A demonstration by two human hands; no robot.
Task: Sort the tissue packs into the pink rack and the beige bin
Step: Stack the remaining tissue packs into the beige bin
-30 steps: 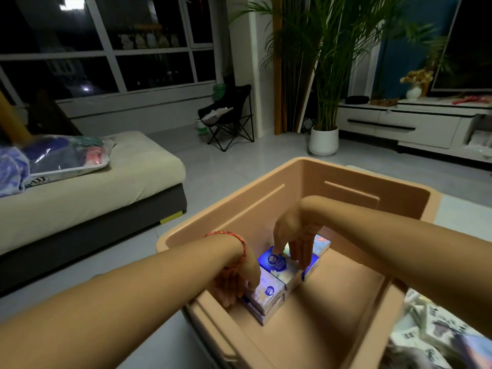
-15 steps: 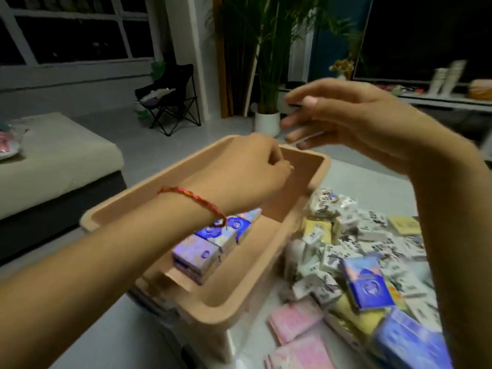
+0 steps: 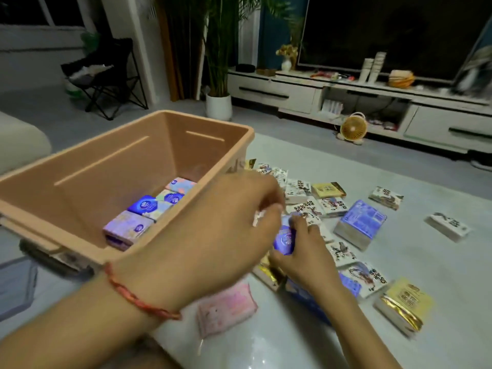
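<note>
One rectangular beige bin (image 3: 114, 179) of smooth moulded plastic stands at the left edge of the pale mat (image 3: 399, 182). Four glossy tissue packs (image 3: 149, 206) show in a row along its right wall. Loose on the mat to its right lie one soft pink pack (image 3: 226, 307), three yellow packs (image 3: 406, 299) with gold foil ends, one thicker blue brick (image 3: 363, 221) and roughly ten white packs (image 3: 298, 190) printed with ink figures. The right hand (image 3: 303, 257) grasps a shiny blue pack (image 3: 284, 239) in the pile. The left hand (image 3: 213, 235), with one red braided bracelet (image 3: 138, 299), hovers curled and blurred; I cannot tell whether it grasps anything.
</note>
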